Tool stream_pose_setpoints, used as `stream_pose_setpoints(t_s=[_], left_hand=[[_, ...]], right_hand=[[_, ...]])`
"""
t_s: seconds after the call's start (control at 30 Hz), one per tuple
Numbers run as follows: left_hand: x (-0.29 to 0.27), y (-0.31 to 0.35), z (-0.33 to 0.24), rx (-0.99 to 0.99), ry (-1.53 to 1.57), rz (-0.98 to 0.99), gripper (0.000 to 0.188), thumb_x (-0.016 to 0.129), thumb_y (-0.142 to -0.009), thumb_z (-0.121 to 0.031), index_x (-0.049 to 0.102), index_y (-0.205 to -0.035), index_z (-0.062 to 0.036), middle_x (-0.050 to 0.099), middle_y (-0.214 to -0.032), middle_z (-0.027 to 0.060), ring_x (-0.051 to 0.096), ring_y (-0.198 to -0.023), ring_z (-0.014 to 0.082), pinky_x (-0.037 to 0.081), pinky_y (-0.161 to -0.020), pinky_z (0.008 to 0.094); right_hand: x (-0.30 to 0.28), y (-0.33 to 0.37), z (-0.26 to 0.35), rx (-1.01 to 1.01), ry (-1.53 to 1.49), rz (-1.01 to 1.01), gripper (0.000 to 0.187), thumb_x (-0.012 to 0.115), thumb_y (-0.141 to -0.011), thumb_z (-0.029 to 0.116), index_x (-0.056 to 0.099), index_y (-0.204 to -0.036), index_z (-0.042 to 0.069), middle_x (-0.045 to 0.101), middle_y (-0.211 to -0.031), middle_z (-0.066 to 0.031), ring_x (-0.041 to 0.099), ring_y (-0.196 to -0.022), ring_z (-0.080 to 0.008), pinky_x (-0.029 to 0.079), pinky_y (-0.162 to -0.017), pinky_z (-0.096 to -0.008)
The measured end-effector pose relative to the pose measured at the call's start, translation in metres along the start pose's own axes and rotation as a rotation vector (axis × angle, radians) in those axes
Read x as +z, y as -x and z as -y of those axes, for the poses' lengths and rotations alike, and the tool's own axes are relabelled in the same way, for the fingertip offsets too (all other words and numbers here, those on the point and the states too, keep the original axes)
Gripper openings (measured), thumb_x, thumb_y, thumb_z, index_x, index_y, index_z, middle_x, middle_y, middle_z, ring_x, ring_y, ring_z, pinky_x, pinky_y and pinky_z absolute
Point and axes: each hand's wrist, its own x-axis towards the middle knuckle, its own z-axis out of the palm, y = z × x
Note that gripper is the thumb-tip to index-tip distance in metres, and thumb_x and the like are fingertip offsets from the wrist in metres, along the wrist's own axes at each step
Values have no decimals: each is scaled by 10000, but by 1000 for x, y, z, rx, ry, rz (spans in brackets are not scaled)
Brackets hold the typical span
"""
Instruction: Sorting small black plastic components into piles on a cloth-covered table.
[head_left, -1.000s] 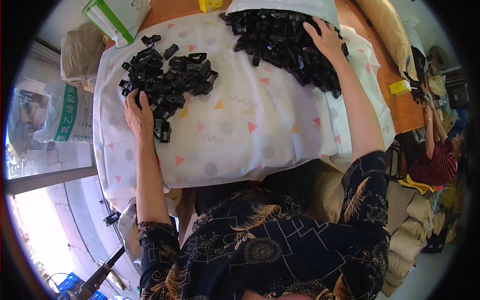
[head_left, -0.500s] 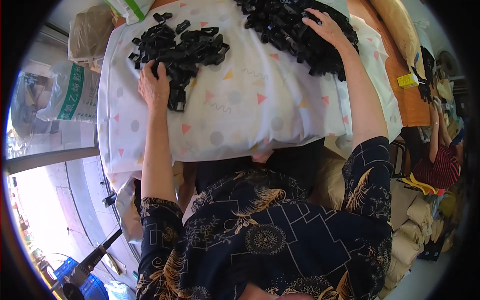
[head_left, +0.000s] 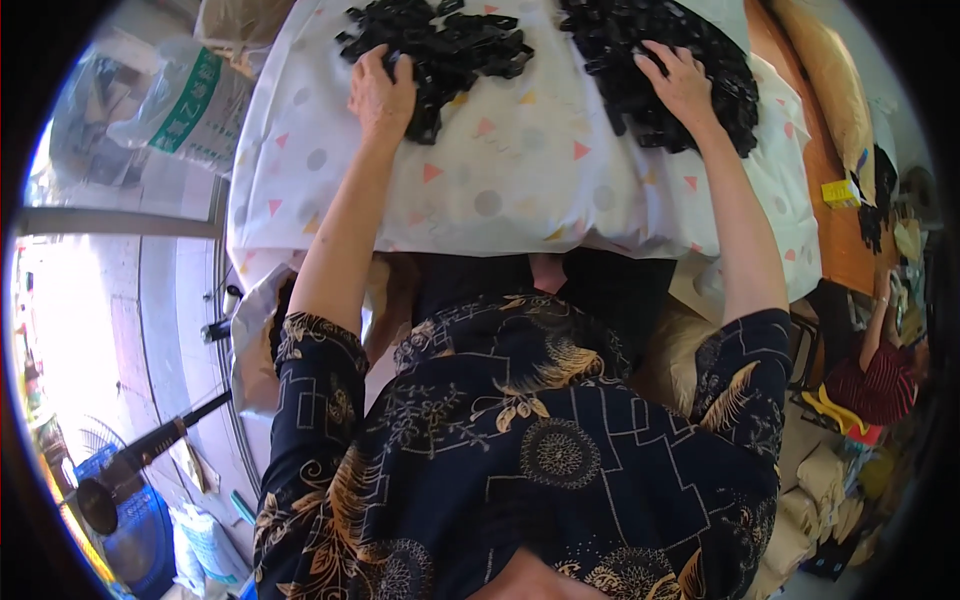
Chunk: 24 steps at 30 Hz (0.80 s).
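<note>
my left hand (head_left: 380,92) lies palm down on the near edge of the smaller pile of black pieces (head_left: 440,50), fingers curled loosely over a few of them; i cannot tell whether any piece is actually pinched. my right hand (head_left: 682,82) is spread flat, fingers apart, pressing on top of the larger pile of black pieces (head_left: 660,60), gripping nothing that i can see.

both piles sit on the white cloth with coloured triangles and dots (head_left: 520,190), which is my landmark. the smaller pile is on the cloth's far left part, the larger on its far right part, with a bare strip of cloth between them. the near edge of the cloth hangs down over the table front toward my dark patterned shirt (head_left: 520,450).

left of the cloth lies a white sack with green print (head_left: 180,105). right of the cloth shows bare orange-brown tabletop (head_left: 835,200) with a small yellow object (head_left: 840,192) on it. further right of the cloth, lower down, another person in a red striped top (head_left: 885,385) sits. below the cloth's left corner, on the floor, stands a blue fan (head_left: 110,500).
</note>
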Motion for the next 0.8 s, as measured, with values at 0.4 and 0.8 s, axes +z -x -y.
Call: stream_pose_setpoints(t_s=[0.4,0.8], left_hand=[[-57,77,-24,606,-287,112,152,715,-761,-198,666,-884,-124,585,-913,37,570,-956,254,379,-914,450],[-69,83,6,627,-471,64,138,719,-774,-207,683,-889,-140,592,-997,12,569,-982,225,378,-921,449]], right_hand=[[-40,32,34,-315,51,-186,381,635,-943,377,621,-1294,232,571,-1326,-44,543,-1217,-298,430,-1004,-461],[-53,74,78,-349,178,34,215,728,-838,314,687,-929,123,581,-901,-16,567,-904,-220,417,-753,-390]])
